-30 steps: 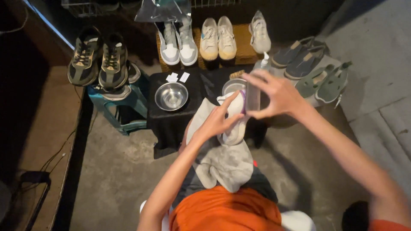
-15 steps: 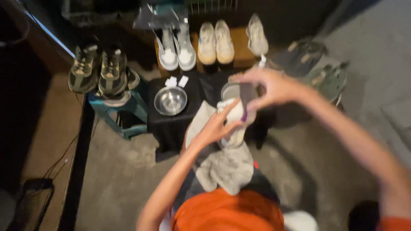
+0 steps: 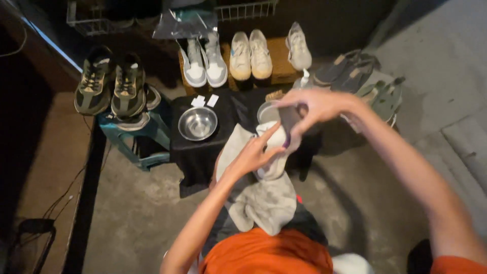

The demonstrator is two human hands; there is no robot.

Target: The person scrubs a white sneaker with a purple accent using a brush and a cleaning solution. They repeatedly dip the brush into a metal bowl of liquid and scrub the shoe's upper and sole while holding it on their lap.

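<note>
The right hand (image 3: 309,109) closes its grip around a small dark bottle (image 3: 290,122), held tipped above the counter (image 3: 233,109). At seven o'clock from it, the left hand (image 3: 253,155) has fingers half curled, touching a white shoe (image 3: 271,157) that rests on a grey cloth (image 3: 264,200). A steel bowl (image 3: 198,123) sits at nine o'clock on the counter

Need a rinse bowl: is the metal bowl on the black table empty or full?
Empty, apparently: the metal bowl stands upright on the black table, its bare shiny bottom showing. Clear water cannot be ruled out.
</note>
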